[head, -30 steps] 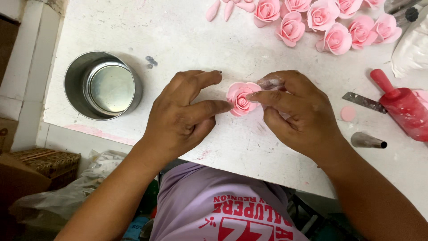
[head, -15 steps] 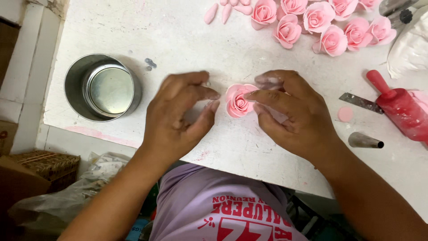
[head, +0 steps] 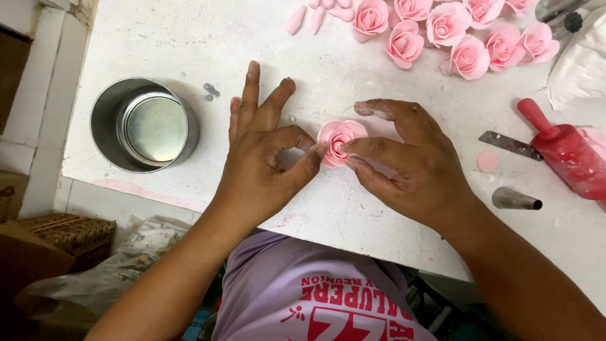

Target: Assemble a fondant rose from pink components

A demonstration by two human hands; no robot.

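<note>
1. A soft pink rose made of sugar paste (head: 339, 140) sits on the white table (head: 189, 38), in the middle, close to the person.
2. The left hand (head: 262, 161) pinches the left side of the rose with its thumb and first finger. Its other fingers are spread out.
3. The right hand (head: 410, 161) presses the right side of the rose with its fingertips.
4. Right of the rose lie a small flat pink circle (head: 488, 161), a shiny metal cone tip (head: 516, 199), a thin metal blade (head: 508, 144) and a red plastic rolling pin (head: 565, 151).
5. Left of the rose stands a round silver tin (head: 144, 125).
6. Far behind the rose lie a bunch of finished pink roses (head: 451, 28) and some loose pink petals (head: 319, 14).
</note>
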